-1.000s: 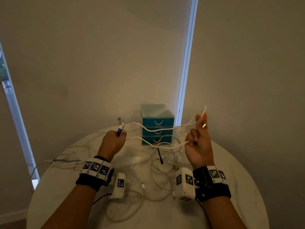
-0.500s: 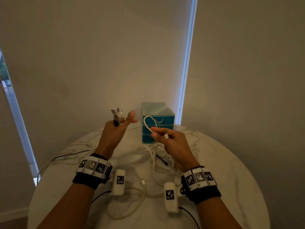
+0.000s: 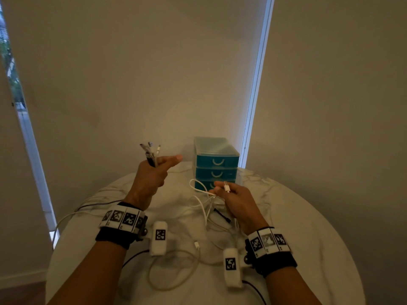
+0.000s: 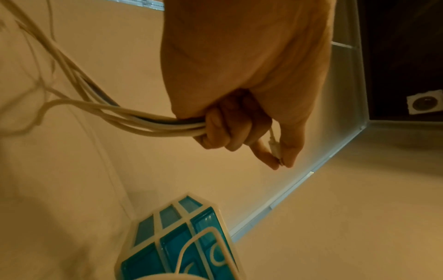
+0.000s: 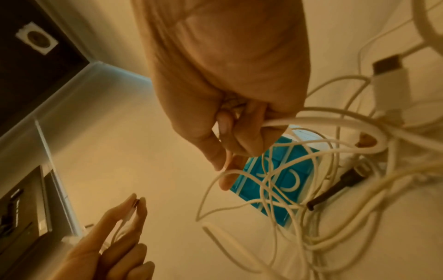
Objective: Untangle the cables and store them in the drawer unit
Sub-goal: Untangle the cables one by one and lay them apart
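My left hand (image 3: 158,166) is raised left of the teal drawer unit (image 3: 215,164). It grips a bundle of cable ends (image 3: 150,153) that stick up from the fist, thumb pointing right. In the left wrist view the curled fingers hold several white cables (image 4: 155,127), and thumb and forefinger pinch a white connector (image 4: 275,149). My right hand (image 3: 222,190) is lower, in front of the bottom drawer, and pinches a white cable (image 3: 198,186) near its small plug (image 3: 226,188). The drawers look closed. More tangled cables (image 3: 209,216) lie on the table below it.
The round white marble table (image 3: 297,216) stands against roller blinds. A black plug (image 3: 222,216) and a white USB plug (image 5: 390,79) lie in the tangle. A loose cable loop (image 3: 174,269) with a connector (image 3: 196,245) lies near me. Cables trail off the left edge (image 3: 66,216).
The hands had a white cable stretched between them. My right hand has come in and down to the drawer unit's front, and the cable now hangs slack; my left hand has risen.
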Motion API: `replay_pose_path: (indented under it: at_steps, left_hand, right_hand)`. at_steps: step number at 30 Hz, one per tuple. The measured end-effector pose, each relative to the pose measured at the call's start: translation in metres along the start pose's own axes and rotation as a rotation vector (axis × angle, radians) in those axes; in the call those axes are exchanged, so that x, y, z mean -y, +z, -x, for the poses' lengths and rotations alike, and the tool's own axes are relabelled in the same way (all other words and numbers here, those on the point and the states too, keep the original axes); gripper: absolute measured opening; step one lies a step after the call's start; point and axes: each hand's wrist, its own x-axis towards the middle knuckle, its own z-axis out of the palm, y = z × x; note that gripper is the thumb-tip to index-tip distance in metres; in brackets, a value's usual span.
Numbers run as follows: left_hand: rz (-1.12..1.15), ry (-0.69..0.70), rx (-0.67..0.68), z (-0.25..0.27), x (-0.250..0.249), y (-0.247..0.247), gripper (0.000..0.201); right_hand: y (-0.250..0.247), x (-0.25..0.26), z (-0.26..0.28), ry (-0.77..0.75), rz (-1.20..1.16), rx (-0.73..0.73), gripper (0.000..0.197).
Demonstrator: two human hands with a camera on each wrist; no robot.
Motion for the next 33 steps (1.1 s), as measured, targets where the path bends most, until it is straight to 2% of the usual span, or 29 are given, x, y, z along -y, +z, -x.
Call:
replay_pose_path:
  at_steps: [3,6,8,10,12,14,16,18,20,23,25,27,29,31,32,33]
  left_hand:
    - [-0.158,-0.073,0.036,0.002,0.002,0.008,0.050]
    - [-0.365,-0.092,0.067,-0.001,0.007,0.017,0.070]
    - [-0.591,-0.161,0.183,-0.006,0.013,0.024,0.085]
    - [-0.864,-0.251,0.333,-0.008,0.013,0.033,0.085]
    - [-1.013,-0.315,0.462,-0.007,0.008,0.042,0.086]
    - [-0.959,-0.375,0.531,-0.014,0.003,0.049,0.092]
    - [-0.821,-0.407,0.543,-0.022,0.001,0.052,0.091]
    - [-0.786,-0.376,0.556,-0.029,-0.001,0.053,0.078]
    - [-0.796,-0.275,0.542,-0.031,-0.004,0.054,0.054]
    - [-0.682,-0.143,0.424,-0.034,-0.012,0.051,0.038]
    - [-0.524,-0.077,0.297,-0.037,-0.023,0.043,0.039]
    - [-0.372,-0.019,0.169,-0.040,-0.033,0.035,0.043]
    - [-0.203,0.023,0.078,-0.043,-0.040,0.030,0.048]
    - [-0.117,0.053,0.021,-0.044,-0.047,0.027,0.046]
    - [-0.110,0.059,0.023,-0.044,-0.051,0.027,0.045]
    - [-0.124,0.062,0.040,-0.043,-0.052,0.027,0.045]
  right_hand:
    - [-0.003,-0.002,-0.003,0.029,0.051,-0.070,0.014]
    - [-0.008,-0.003,0.000,0.043,0.101,-0.038,0.019]
    - [-0.009,-0.005,0.002,0.039,0.183,0.017,0.018]
    - [-0.010,-0.010,0.001,0.033,0.266,0.069,0.020]
    - [-0.010,-0.013,-0.002,0.034,0.288,0.073,0.020]
    - [-0.010,-0.015,-0.003,0.008,0.297,0.078,0.019]
    - [-0.009,-0.018,-0.002,-0.002,0.299,0.119,0.019]
    - [-0.006,-0.022,-0.005,0.008,0.310,0.133,0.017]
    - [-0.004,-0.024,-0.009,0.028,0.267,0.091,0.017]
    - [-0.007,-0.021,-0.009,0.063,0.120,-0.038,0.015]
    - [-0.012,-0.020,-0.010,0.174,0.016,-0.015,0.025]
    - [-0.016,-0.019,-0.010,0.284,-0.213,0.036,0.026]
    - [-0.020,-0.018,-0.013,0.336,-0.528,0.019,0.011]
    - [-0.026,-0.019,-0.019,0.326,-0.713,-0.059,0.024]
    - [-0.029,-0.014,-0.018,0.302,-0.731,-0.107,0.033]
    - [-0.032,-0.010,-0.017,0.268,-0.726,-0.144,0.033]
